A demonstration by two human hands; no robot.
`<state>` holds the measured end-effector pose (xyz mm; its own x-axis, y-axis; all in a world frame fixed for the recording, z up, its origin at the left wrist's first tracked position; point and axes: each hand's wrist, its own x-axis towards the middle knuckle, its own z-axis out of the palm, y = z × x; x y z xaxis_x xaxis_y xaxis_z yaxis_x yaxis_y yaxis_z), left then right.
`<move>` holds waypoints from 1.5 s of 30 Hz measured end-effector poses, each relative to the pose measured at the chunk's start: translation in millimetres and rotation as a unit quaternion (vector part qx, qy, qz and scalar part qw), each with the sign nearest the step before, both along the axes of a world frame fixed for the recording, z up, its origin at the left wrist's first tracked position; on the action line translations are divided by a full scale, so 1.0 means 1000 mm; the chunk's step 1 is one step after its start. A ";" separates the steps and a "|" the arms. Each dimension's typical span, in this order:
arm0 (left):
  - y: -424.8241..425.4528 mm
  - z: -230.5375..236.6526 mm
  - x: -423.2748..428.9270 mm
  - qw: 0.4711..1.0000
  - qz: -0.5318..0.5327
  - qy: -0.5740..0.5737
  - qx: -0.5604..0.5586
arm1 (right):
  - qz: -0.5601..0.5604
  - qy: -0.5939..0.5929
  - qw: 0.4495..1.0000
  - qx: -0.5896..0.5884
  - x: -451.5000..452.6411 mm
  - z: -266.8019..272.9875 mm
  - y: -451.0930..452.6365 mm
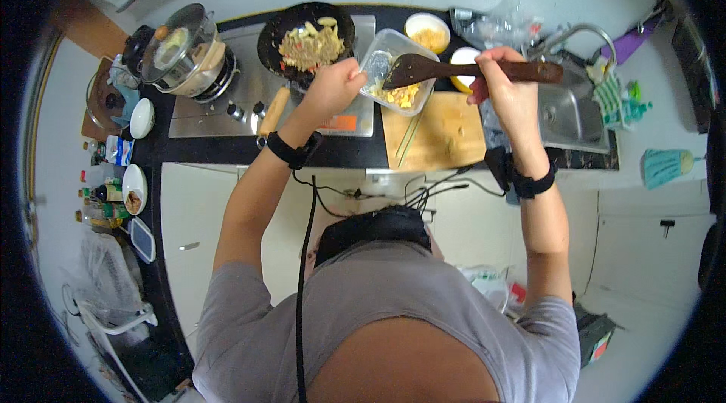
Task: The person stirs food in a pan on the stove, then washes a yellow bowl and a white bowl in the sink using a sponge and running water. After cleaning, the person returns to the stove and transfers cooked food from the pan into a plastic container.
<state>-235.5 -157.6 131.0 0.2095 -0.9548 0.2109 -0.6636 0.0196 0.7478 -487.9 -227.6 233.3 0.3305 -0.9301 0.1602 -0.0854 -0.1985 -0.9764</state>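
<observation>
My left hand (336,85) grips the near-left rim of a clear plastic container (422,103), tilted beside the wok. Yellow and pale food pieces (404,95) lie in the container. My right hand (505,80) holds a dark wooden spatula (437,67) by its handle, its blade reaching over and into the container. Left of the container, a black wok (266,43) on the stove holds noodle-like or shredded food (312,47) with pale slices and red bits. The wok's wooden handle (275,111) points towards me, below my left wrist.
A wooden cutting board (437,136) with green chopsticks or sticks (409,139) lies below the container. Two bowls, one with yellowish food (429,37), stand behind. The sink (573,114) is right; a glass-lidded steamer pot (187,63) is left. Cables (420,193) hang before the counter.
</observation>
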 end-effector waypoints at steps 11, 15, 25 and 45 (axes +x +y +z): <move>-0.001 0.028 -0.022 0.992 0.022 -0.084 -0.086 | -0.061 -0.114 0.991 -0.019 0.014 -0.017 -0.016; 0.001 0.024 -0.027 0.988 0.031 -0.114 -0.103 | -0.119 -0.089 0.989 -0.002 -0.012 -0.022 -0.007; -0.012 0.030 -0.030 0.980 -0.011 -0.157 -0.123 | -0.099 -0.205 0.974 0.000 -0.006 -0.023 0.007; -0.036 0.035 -0.009 0.975 -0.051 -0.164 -0.143 | -0.101 -0.060 0.981 -0.156 -0.011 -0.056 0.029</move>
<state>-244.9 -193.5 166.5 -0.0060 -0.8597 0.5107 -0.8497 0.2737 0.4508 -498.9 -198.5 176.9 0.1067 -0.8737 0.4746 -0.0422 -0.4809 -0.8758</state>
